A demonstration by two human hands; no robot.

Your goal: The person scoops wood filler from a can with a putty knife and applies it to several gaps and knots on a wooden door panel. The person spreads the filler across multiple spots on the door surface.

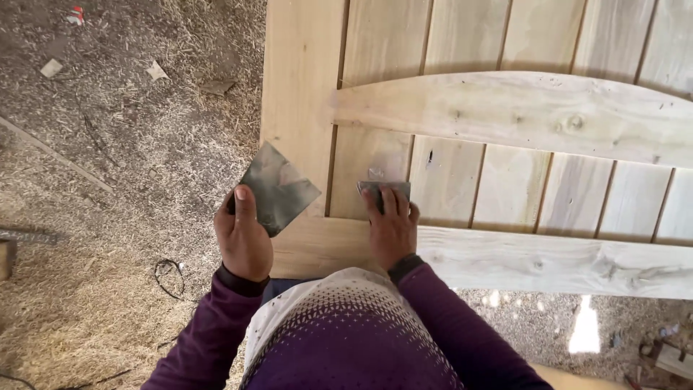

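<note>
A pale wooden door (505,180) made of vertical boards with a curved cross rail lies flat in front of me. My left hand (242,238) holds up a grey square sheet of sandpaper (276,186) by its lower corner, above the door's left edge. My right hand (392,227) lies palm down on a board, fingers pressing a small folded piece of sandpaper (382,189) against the wood just above the lower rail (548,263). Both arms wear purple sleeves.
Sawdust and wood shavings (108,180) cover the ground to the left and below the door. A black wire loop (170,278) lies in the shavings near my left hand. Wood scraps (671,357) sit at the bottom right.
</note>
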